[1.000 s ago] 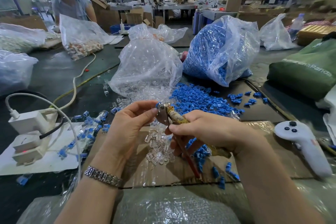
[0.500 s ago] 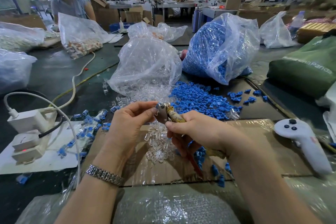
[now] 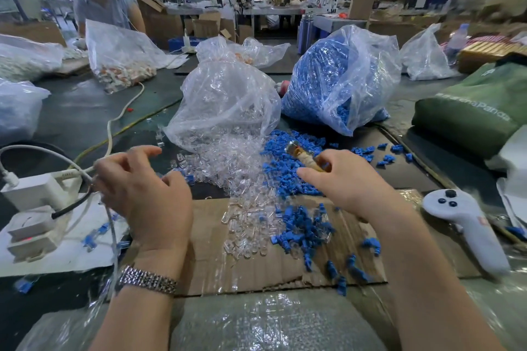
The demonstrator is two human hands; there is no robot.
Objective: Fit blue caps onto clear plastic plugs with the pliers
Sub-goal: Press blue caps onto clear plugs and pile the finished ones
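Reaching from the head view, the left hand (image 3: 142, 194) hovers loosely spread, holding nothing; the right hand (image 3: 348, 179) grips the pliers (image 3: 306, 156) over the blue caps (image 3: 288, 171). Clear plugs (image 3: 225, 162) lie between on the bench (image 3: 71, 111); pick one cleanly, I'd say.

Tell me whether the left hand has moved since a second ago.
Yes. The left hand has left the pliers, which the right hand holds, and gone leftward to the white power strip, fingers loosely spread over the capped plugs.
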